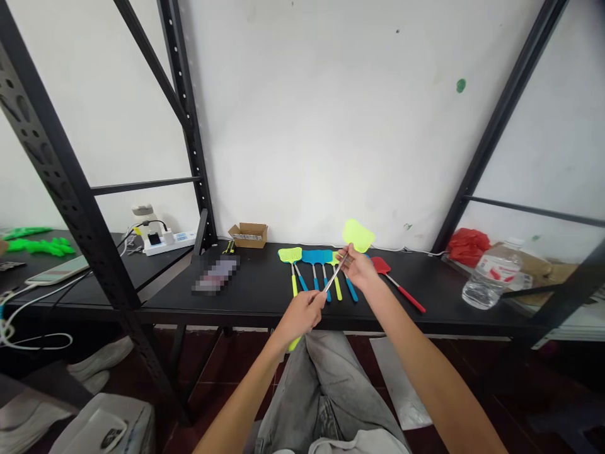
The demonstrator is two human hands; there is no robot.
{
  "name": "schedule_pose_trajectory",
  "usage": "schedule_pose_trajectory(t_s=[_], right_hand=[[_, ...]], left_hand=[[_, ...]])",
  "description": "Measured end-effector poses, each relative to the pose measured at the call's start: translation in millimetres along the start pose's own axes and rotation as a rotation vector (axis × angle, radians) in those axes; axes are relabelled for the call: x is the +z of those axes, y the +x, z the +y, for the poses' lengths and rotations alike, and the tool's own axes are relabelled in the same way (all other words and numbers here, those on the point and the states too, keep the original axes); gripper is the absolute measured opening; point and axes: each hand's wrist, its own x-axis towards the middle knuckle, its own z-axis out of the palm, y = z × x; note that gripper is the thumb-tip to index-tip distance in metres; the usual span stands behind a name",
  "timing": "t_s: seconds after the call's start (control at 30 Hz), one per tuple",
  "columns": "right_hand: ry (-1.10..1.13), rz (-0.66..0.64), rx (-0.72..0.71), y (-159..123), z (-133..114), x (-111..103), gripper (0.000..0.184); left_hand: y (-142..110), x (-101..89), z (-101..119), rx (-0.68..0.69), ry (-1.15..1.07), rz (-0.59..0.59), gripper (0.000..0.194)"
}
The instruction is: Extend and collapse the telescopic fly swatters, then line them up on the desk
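A yellow-green fly swatter (358, 235) with a thin metal shaft is held up over the black table (255, 290). My left hand (300, 315) is closed around its yellow-green handle near the table's front edge. My right hand (359, 268) pinches the shaft just below the swatter head. Beneath them, several fly swatters (314, 265) lie side by side on the table, with yellow-green and blue heads and handles. A red fly swatter (397, 284) lies to their right.
A small cardboard box (248, 234) sits at the back by the wall. A clear water bottle (489, 277) and red bag (469, 244) are at right. A power strip (167, 241), a phone (59, 270) and cables lie on the left table. Black rack posts (189, 120) frame the space.
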Motion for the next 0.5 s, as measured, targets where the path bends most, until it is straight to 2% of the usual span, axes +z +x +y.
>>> schedule_pose_trajectory(t_s=[0.1, 0.2, 0.33, 0.5], right_hand=[[-0.034, 0.063, -0.013, 13.4, -14.7, -13.4, 0.022], [-0.028, 0.068, -0.02, 16.0, -18.9, -18.7, 0.023], [-0.016, 0.012, -0.013, 1.8, -13.3, -13.1, 0.025], [-0.222, -0.298, 0.041, -38.4, 9.4, 7.5, 0.036]], left_hand=[[-7.5, -2.3, 5.7, 0.097, 0.371, 0.128, 0.043], [-9.6, -1.2, 9.1, 0.092, 0.533, 0.164, 0.04], [-10.8, -2.0, 9.6, 0.07, 0.477, 0.117, 0.037], [-7.7, -4.5, 3.3, 0.08, 0.295, 0.159, 0.018]])
